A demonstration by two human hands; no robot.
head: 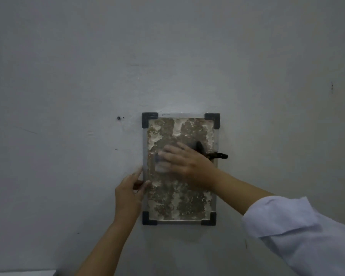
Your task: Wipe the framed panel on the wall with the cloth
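Observation:
A framed panel (189,198) hangs on the wall, with a grey metal rim, black corner caps and a mottled brown-and-white face. My right hand (184,160) presses flat on its middle, blurred, with a dark cloth (199,147) under the palm; a dark strip of the cloth sticks out past the right rim. My left hand (129,193) holds the panel's left edge, thumb on the front and fingers along the rim.
A plain grey-white wall (68,76) surrounds the panel. A small dark hole or screw (119,117) sits left of the panel's top corner. My light-coloured right sleeve (303,234) fills the lower right.

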